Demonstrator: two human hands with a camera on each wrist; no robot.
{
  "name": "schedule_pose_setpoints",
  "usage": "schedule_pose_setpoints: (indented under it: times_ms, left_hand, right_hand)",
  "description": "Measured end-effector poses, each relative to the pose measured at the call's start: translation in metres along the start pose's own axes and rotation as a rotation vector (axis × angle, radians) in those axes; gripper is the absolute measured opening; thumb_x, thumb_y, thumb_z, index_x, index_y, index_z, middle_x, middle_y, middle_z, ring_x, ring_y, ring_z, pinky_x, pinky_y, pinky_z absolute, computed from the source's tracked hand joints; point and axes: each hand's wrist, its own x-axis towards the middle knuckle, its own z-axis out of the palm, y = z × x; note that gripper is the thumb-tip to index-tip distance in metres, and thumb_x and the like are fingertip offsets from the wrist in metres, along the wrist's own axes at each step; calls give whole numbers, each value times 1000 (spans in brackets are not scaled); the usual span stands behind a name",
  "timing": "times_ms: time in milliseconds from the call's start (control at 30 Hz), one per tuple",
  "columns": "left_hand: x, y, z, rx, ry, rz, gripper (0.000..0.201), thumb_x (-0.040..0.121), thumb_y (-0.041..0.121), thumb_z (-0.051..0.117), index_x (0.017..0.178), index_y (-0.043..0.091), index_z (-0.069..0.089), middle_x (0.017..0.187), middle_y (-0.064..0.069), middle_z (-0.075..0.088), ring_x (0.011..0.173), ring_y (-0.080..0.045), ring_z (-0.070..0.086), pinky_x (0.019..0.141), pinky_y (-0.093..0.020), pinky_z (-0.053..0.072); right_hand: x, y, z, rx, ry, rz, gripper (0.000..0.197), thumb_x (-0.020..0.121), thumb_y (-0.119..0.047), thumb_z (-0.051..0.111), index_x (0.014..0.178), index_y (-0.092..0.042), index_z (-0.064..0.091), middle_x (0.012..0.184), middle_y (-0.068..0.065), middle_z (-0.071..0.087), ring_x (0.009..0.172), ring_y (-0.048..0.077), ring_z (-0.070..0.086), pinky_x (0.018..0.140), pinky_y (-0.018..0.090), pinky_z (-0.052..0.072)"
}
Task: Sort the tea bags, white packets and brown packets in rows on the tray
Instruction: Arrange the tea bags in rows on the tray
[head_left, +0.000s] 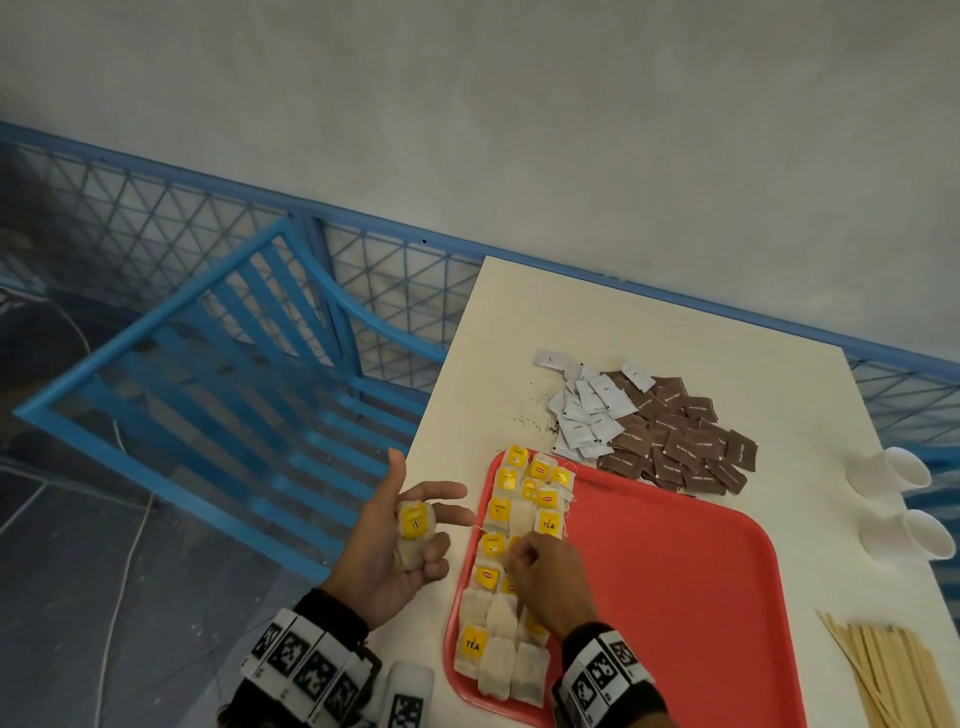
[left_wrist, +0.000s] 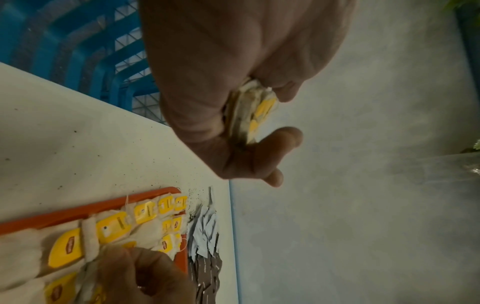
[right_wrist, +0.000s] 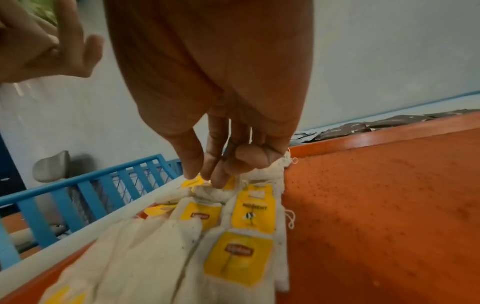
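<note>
My right hand (head_left: 545, 582) is down on the tea bags (head_left: 511, 551) along the left edge of the tray (head_left: 675, 597), its fingertips (right_wrist: 215, 181) bunched together on one bag in the middle of the rows; I think they pinch its paper, though the pinch itself is partly hidden. My left hand (head_left: 395, 540) hangs palm up just off the tray's left edge, over the rim of the table (head_left: 597, 322), fingers loosely curled round a small stack of spare tea bags (left_wrist: 255, 115), the thumb standing free.

The rows of bags run from the tray's near left corner to its far left corner, some with yellow tags up, some blank side up. The rest of the tray is bare red. The white packets (head_left: 587, 410) and brown packets (head_left: 685, 447) lie in one mixed heap on the table just past the tray's far edge, none sorted yet.

So I judge this the tea bag step, close to finished. Next I would take a bag from the left hand's stack and lay it square into the rows without dragging its neighbours or their strings.
</note>
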Motion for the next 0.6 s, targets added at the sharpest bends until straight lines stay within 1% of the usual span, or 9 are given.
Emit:
schedule_pose_setpoints:
  times_ms: [33, 100, 133, 233, 300, 367, 433, 533, 600]
  left_hand:
    - [0, 0, 2, 7, -15, -6, 76, 86, 73, 38, 104, 4, 67, 84, -16, 68, 39, -14, 46, 38, -21, 37]
    - [2, -2, 6, 51, -32, -24, 76, 87, 72, 35, 107, 5, 67, 79, -16, 67, 39, -14, 46, 37, -21, 39]
    - [2, -3, 8, 82, -34, -34, 77, 88, 72, 34, 108, 6, 67, 75, -16, 66, 39, -14, 45, 37, -21, 39]
    - [2, -9, 15, 204, -45, -76, 80, 89, 75, 28, 109, 9, 69, 69, -15, 65, 38, -15, 45, 38, -20, 38]
    - [4, -15, 20, 263, -65, -113, 85, 86, 79, 26, 112, 10, 68, 67, -14, 63, 40, -18, 49, 38, -19, 39]
    - [6, -20, 25, 285, -113, -140, 92, 85, 82, 26, 124, 9, 64, 70, -17, 59, 40, -20, 54, 38, -21, 42]
    - [6, -22, 30, 311, -160, -145, 93, 85, 83, 26, 130, 9, 60, 72, -20, 55, 41, -22, 58, 38, -23, 44]
    - [3, -20, 37, 374, -165, -109, 79, 88, 77, 28, 109, 11, 66, 62, -15, 58, 42, -23, 60, 36, -21, 42]
    - [1, -18, 40, 384, -173, -79, 69, 93, 72, 29, 97, 15, 68, 63, -12, 62, 43, -21, 60, 36, -21, 42]
  right_hand:
    - [-3, -4, -3, 11, 7, -23, 13, 89, -18, 63, 77, -20, 66, 74, -8, 67, 69, 6, 61, 69, 32, 55]
    - [-10, -16, -15, 69, 67, -101, 17, 90, -16, 66, 75, -22, 67, 71, -9, 67, 67, 5, 61, 62, 17, 49]
    - [-15, -25, -23, 124, 115, -148, 18, 90, -16, 67, 74, -23, 67, 69, -9, 67, 66, 4, 60, 59, 13, 45]
    - [-34, -59, -55, 298, 264, -322, 13, 89, -18, 71, 77, -24, 69, 69, -9, 66, 66, 8, 58, 57, 13, 40]
    - [-47, -80, -72, 293, 206, -472, 8, 87, -24, 74, 88, -32, 72, 78, -11, 65, 75, 10, 59, 64, 14, 41]
    - [-54, -86, -77, 93, 59, -556, 18, 86, -36, 72, 103, -40, 69, 93, -16, 59, 91, 3, 54, 73, 12, 39]
    - [-53, -84, -77, -67, 12, -566, 21, 83, -43, 69, 103, -40, 64, 97, -17, 52, 94, -3, 45, 77, 13, 38]
    - [-54, -85, -81, -55, -7, -522, 13, 80, -37, 75, 82, -31, 63, 91, -14, 52, 87, 0, 46, 74, 20, 40]
    - [-57, -88, -88, -10, -10, -527, 15, 79, -31, 77, 76, -28, 63, 82, -13, 55, 80, 3, 49, 69, 16, 36]
